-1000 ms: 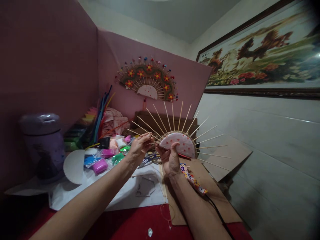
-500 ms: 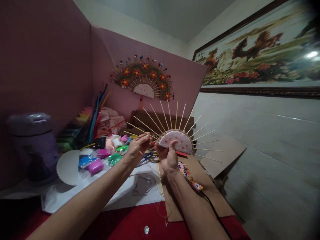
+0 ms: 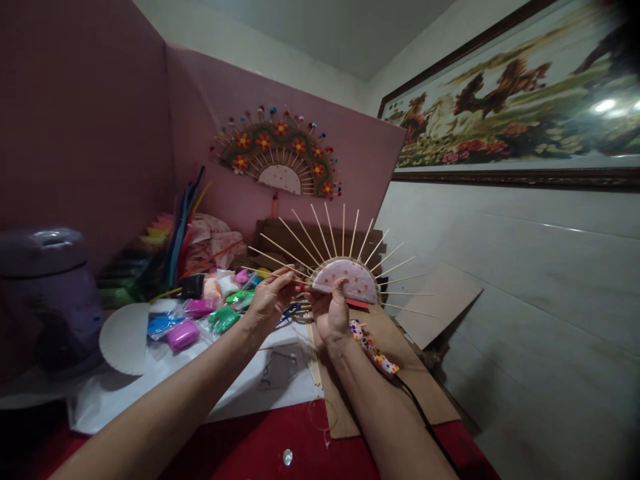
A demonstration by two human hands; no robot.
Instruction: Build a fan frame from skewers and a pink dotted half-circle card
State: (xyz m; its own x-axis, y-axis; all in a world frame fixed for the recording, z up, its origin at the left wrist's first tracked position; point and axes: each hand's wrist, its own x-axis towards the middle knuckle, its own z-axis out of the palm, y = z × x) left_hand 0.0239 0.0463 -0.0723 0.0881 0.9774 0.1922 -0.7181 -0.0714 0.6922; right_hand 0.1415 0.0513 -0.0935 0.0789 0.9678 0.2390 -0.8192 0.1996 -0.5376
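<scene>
A half-round craft piece, white with orange-red dots, is held up in front of me, with several thin wooden sticks fanning out from its curved edge. My right hand grips it from below, thumb across the dotted face and fingers behind. At the piece's left end my left hand is closed, its fingertips pinched on the lowest wooden stick. A bit of red shows by those fingertips, too small to make out.
Packets of coloured clay and a white half disc lie left, near a purple flask. A corded, flower-patterned tool rests on cardboard. Scissors lie behind my hands. A decorated fan hangs on the pink panel.
The whole view has shifted slightly, so everything sits a little further left. Both hands keep their hold on the fan-shaped piece, which has barely moved.
</scene>
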